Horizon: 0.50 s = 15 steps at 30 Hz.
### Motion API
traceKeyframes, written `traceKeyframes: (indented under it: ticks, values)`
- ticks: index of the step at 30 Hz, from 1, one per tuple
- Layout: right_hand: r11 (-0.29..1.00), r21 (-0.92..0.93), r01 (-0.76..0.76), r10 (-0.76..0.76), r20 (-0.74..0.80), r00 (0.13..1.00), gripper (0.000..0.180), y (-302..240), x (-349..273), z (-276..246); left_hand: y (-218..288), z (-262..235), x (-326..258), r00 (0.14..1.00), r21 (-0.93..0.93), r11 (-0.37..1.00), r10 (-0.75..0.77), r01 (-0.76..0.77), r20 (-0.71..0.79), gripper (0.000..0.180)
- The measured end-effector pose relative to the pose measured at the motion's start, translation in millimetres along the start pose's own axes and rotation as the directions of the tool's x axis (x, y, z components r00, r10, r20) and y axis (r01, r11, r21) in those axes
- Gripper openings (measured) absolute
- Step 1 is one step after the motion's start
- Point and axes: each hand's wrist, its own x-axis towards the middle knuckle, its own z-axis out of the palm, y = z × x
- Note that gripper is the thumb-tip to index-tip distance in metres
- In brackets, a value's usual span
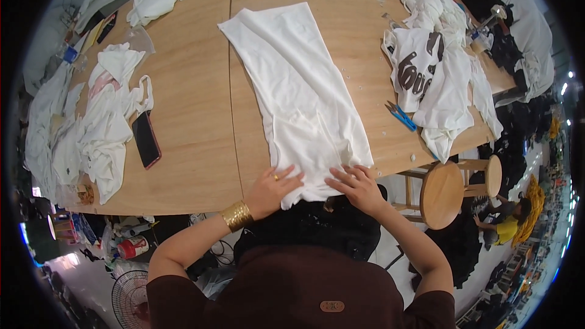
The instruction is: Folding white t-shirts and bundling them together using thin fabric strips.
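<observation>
A long white garment (298,79) lies spread on the wooden table, stretching from the near edge toward the far side. Wrinkles and a loose fold gather at its near end, which hangs a little over the table edge. My left hand (272,189) rests on the left near corner, fingers stretched out on the cloth. On the opposite near corner lies my right hand (358,187), its fingers also extended and apart. The cloth hides the tips of my thumbs.
White garments are heaped at the left (109,128) and right (436,85) of the wooden table (195,85). A phone (146,140) lies left; blue thread snips (401,116) lie right. Wooden stools (443,195) stand by the right edge, and a person (512,219) is beyond them.
</observation>
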Motion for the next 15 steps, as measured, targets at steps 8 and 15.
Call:
traceKeyframes:
  ticks: [8, 15]
  values:
    - [0.728, 0.538, -0.425, 0.004, 0.617, 0.787, 0.026, 17.3, 55.8, -81.4, 16.6, -35.5, -22.0, 0.949, -0.756, 0.586, -0.273, 0.293, 0.156, 0.025]
    - [0.776, 0.511, -0.371, 0.115, 0.463, 0.879, 0.049, 75.5, 191.2, -109.9, -63.9, -97.7, 21.5, 0.761, -0.859, 0.295, -0.631, 0.418, 0.154, 0.036]
